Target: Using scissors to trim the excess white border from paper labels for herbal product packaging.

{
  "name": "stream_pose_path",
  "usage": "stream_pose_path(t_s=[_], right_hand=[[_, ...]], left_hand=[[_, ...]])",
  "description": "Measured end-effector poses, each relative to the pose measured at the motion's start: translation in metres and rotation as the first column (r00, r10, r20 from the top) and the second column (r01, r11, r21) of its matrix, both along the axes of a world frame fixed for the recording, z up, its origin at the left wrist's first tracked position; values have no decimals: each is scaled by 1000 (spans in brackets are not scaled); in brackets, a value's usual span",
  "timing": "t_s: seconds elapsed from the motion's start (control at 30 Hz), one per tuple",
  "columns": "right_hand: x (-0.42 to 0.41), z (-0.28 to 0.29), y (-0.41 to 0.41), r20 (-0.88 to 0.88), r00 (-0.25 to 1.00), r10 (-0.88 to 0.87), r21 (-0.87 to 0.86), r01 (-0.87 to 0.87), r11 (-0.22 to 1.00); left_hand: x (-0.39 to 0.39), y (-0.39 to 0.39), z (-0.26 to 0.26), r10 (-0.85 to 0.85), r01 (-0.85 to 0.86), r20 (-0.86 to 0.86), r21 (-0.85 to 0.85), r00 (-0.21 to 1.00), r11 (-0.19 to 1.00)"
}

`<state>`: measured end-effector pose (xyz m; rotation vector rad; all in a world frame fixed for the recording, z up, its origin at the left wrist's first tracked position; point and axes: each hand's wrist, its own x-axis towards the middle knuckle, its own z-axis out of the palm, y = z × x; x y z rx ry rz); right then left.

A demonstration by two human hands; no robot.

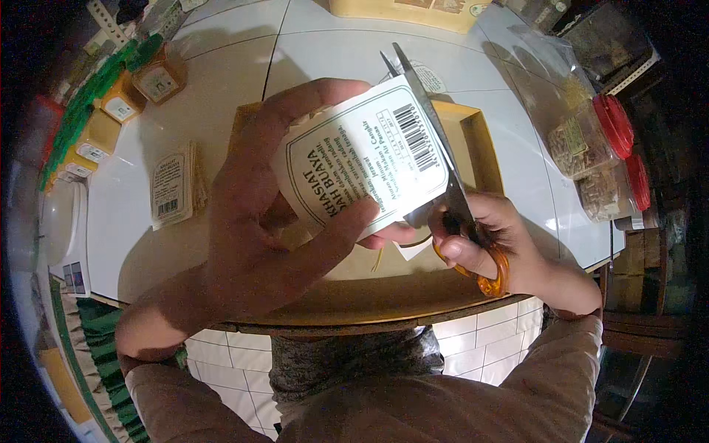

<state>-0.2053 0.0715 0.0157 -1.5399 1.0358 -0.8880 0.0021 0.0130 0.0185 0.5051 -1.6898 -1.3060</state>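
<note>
My left hand point(288, 221) holds a printed white paper label point(354, 160), tilted, with a barcode and writing on it. In my right hand point(493, 238) is a pair of scissors point(437, 127) with amber handles, the thumb through one loop. The blades are parted and lie along the label's right edge. Below my hands stands a shallow yellow tray point(487, 144); a white paper piece point(412, 250) shows in it under the label. To the left lies a stack of similar labels point(171, 188) on the white tabletop.
Jars with green lids point(158, 80) line the left side. Two clear jars with red lids point(590, 133) stand at the right. A yellowish container point(404, 14) is at the far edge, and a printed clear piece point(429, 77) lies beyond the tray. A white device point(66, 238) sits at the left edge.
</note>
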Motion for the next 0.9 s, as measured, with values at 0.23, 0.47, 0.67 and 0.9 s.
stream_pose_path(t_s=[0.23, 0.47, 0.67, 0.9], right_hand=[[0, 3, -1, 51, 999, 15, 3, -15, 1000], [-3, 3, 0, 80, 994, 72, 9, -73, 997], [-6, 2, 0, 95, 992, 78, -26, -76, 997], [-3, 6, 2, 112, 993, 44, 67, -52, 996]], left_hand=[[0, 3, 8, -30, 34, -32, 124, 999, 992], [-3, 4, 0, -118, 116, 44, 47, 992, 992], [-3, 3, 1, -157, 153, 54, 71, 986, 986], [-1, 1, 3, -144, 141, 74, 38, 987, 989]])
